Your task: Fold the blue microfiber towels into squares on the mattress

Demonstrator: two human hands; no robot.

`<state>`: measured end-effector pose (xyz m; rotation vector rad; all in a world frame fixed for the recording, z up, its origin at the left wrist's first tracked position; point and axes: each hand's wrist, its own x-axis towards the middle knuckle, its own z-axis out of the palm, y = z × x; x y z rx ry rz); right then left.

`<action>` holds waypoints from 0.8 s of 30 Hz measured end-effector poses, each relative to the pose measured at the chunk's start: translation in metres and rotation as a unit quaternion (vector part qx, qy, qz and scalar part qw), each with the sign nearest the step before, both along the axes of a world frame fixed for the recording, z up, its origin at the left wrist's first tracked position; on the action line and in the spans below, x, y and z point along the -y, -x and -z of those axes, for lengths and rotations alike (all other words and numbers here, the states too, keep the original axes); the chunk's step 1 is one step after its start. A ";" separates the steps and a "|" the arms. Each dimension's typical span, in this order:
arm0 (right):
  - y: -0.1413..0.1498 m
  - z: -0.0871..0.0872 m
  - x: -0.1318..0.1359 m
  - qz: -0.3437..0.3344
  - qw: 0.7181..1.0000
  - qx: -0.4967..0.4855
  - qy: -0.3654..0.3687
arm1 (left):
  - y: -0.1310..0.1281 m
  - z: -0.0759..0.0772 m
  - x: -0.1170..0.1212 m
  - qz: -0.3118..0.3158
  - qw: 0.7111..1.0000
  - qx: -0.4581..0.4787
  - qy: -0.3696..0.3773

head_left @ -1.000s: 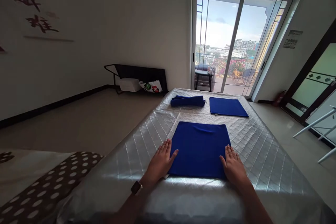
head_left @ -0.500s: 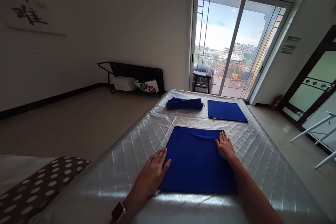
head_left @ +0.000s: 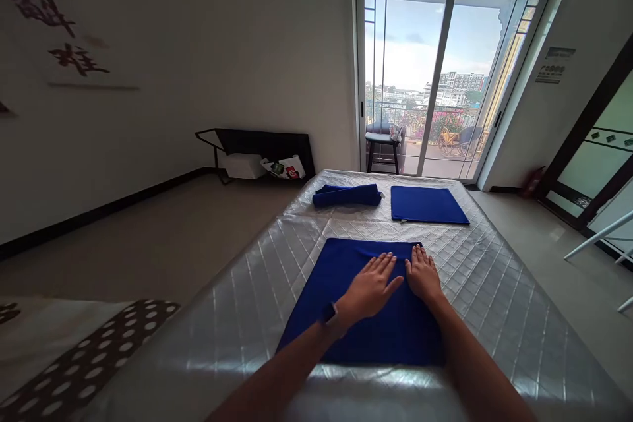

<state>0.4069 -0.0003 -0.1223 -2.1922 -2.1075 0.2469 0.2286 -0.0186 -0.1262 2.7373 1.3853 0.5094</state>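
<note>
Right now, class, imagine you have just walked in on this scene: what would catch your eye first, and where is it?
The bright sliding glass doors at the far end stand out against the dim room. Nearer, a vivid blue cloth lies on the silvery quilted surface, with the left hand over it and the right hand at its far right corner. Beyond it lie a rolled blue cloth and a flat one.
</note>
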 end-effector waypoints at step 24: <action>-0.001 -0.009 0.000 0.017 1.000 0.011 -0.018 | 0.129 0.048 -0.087 -0.195 0.979 -0.002 0.053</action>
